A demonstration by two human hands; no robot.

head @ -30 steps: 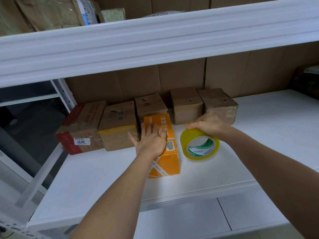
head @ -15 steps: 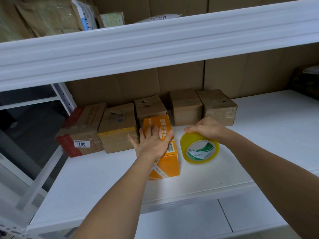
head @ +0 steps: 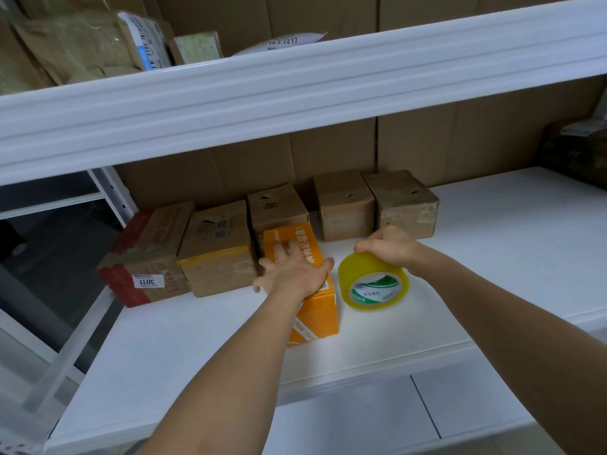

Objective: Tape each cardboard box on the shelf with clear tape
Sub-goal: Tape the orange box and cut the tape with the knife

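An orange cardboard box lies on the white shelf, in front of a row of brown boxes. My left hand rests flat on its top with fingers spread. Just to its right stands a yellowish roll of clear tape on its edge, and my right hand grips the roll's top from behind. Along the back stand a red-edged box, a yellow-taped box, and further brown boxes.
The upper shelf's thick white front edge overhangs the work area, with parcels on it. A dark parcel sits at the far right. A white upright post stands at the left; a lower shelf lies below.
My left hand has slid a little toward the box's right edge, with the thumb now over that edge. The tape roll and my right hand have stayed nearly in place.
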